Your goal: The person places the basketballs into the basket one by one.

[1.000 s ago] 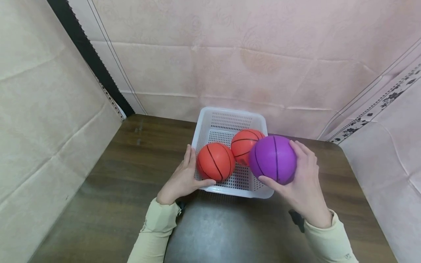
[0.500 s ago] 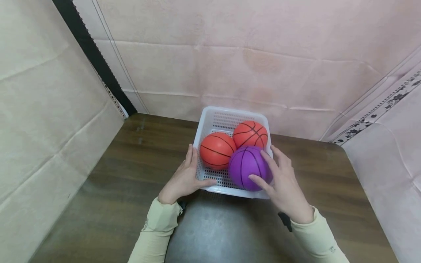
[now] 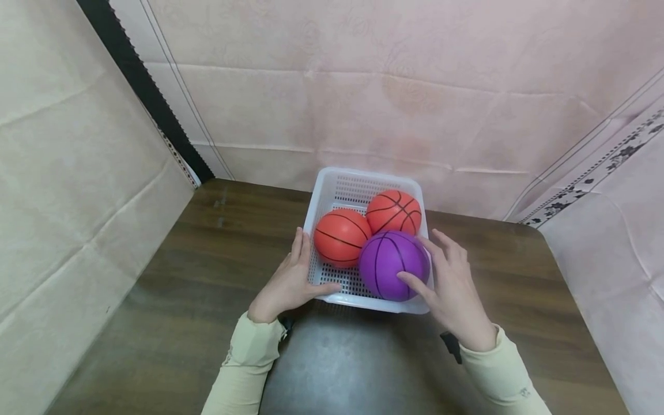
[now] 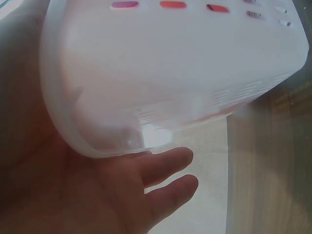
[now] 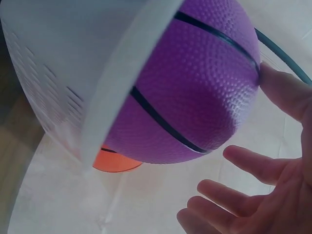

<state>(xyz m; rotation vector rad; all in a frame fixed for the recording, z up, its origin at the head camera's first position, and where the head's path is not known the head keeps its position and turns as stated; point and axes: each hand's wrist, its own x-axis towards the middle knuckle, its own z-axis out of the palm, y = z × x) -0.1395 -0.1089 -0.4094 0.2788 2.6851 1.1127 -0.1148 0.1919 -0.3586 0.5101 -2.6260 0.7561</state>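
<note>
A white perforated plastic basket [image 3: 332,178] holds two red-orange mini basketballs, one at the left [image 3: 342,237] and one at the back right [image 3: 394,212]. A purple mini basketball [image 3: 391,265] sits in its front right part, against both. My left hand [image 3: 287,282] rests at the basket's front left corner, thumb along the front rim and straight fingers by the left side. My right hand [image 3: 453,288] is spread beside the purple ball. In the right wrist view its thumb [image 5: 282,90] meets the ball's edge, while the other fingers [image 5: 253,163] stand apart from it.
The basket stands on a dark wood-grain table [image 3: 197,300], near its back edge. Pale cloth hangs behind [image 3: 363,104] and on both sides [image 3: 78,202]. A grey sheen lies on the tabletop in front of the basket.
The purple ball has gone down and left into the basket, and my right hand has loosened around it. Both red-orange balls have shifted back slightly. My left hand has stayed at the corner.
</note>
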